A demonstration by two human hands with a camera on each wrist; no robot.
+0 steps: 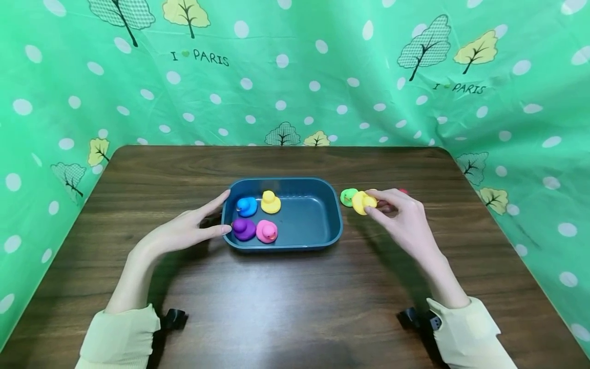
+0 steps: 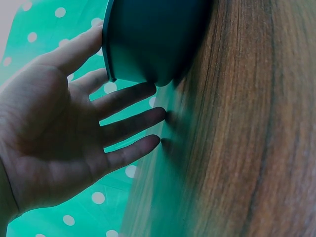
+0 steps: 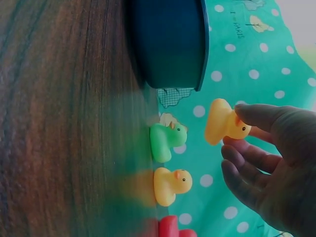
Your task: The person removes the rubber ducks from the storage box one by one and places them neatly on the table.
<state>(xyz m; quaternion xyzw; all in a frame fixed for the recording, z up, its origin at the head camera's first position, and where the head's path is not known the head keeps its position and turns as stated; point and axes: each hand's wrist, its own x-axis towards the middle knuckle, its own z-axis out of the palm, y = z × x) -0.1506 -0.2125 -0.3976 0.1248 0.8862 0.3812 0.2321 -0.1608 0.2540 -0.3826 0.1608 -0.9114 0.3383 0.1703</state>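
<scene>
A dark blue rectangular bin stands mid-table, holding a blue rubber duck, a yellow rubber duck, a purple rubber duck and a pink rubber duck. With fingers spread, my left hand touches the bin's left end; the left wrist view shows its fingers straight. My right hand pinches another yellow rubber duck between thumb and fingers, raised above the table to the right of the bin. Below it stand a green rubber duck and a further yellow rubber duck.
A red toy, partly cut off in the right wrist view, stands beyond the yellow duck on the table. The wooden tabletop reaches back to a green dotted cloth that hangs behind and at both sides.
</scene>
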